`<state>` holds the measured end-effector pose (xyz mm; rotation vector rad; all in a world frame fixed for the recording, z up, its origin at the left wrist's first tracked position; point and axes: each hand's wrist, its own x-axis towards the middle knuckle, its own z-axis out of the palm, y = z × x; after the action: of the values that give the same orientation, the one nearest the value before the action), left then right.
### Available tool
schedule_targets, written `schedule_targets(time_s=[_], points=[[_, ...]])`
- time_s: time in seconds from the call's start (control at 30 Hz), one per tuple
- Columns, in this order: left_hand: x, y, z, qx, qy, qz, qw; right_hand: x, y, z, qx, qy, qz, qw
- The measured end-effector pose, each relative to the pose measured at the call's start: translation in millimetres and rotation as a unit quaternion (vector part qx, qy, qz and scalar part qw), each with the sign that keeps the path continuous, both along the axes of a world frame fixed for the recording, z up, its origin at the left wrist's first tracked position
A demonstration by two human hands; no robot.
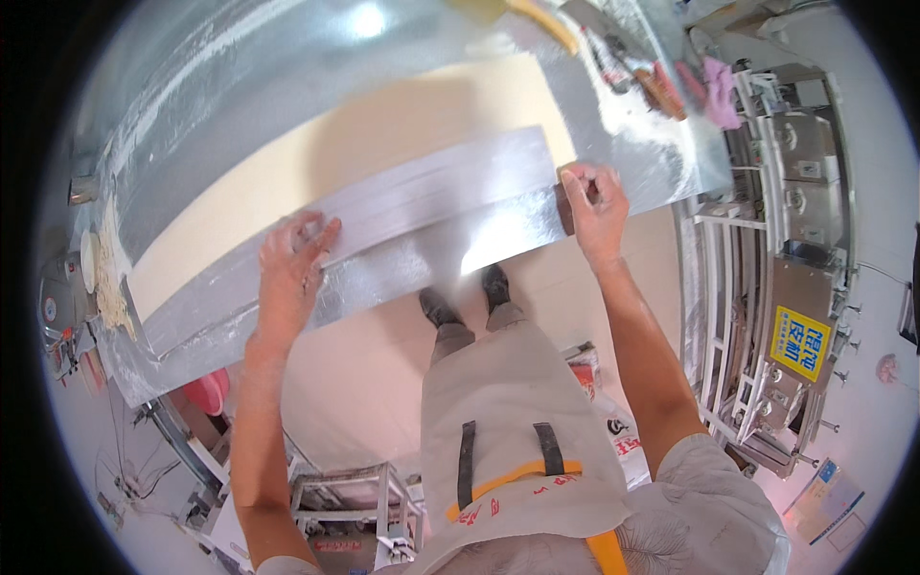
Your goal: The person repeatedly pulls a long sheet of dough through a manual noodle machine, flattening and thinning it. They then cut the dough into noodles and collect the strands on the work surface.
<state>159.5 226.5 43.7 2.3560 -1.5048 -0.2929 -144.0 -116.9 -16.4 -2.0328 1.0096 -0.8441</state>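
Dough sheet (383, 139), pale, single piece: already flattened on steel table (182, 144); no cuts visible. Long grey strip (441, 198): along near side. Left hand (289, 259): fingers curled, thumb apart. Right hand (596, 209): fingers bent; pinch cannot be told.

From the wearer's head, a wide fisheye view looks down across the worktable (240, 125) and floor (355, 383).

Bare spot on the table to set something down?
Freest: metal tabletop beyond the pale dough sheet, out to the flour streak. Crowded: far right, with tools and loose flour; near side, left hand and right hand.
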Motion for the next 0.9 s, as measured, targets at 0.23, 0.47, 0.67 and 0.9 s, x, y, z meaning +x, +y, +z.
schedule_targets(time_s=[0.23, 0.47, 0.67, 0.9], points=[[-12, -20, 20, -0.05, 0.072, 0.062, 0.994, -4, -132, 45, -0.235, 0.181, 0.008, 0.955], [-7, -36, 14, -0.096, 0.239, 0.21, 0.943, 21, -242, 48, -0.272, 0.33, 0.015, 0.904], [19, 7, -30, -0.015, 0.125, 0.268, 0.955, 42, -256, 64, -0.086, 0.363, 0.091, 0.923], [38, 0, -7, -0.02, 0.28, 0.308, 0.909, 15, -287, 58, -0.139, 0.264, 0.159, 0.941]])
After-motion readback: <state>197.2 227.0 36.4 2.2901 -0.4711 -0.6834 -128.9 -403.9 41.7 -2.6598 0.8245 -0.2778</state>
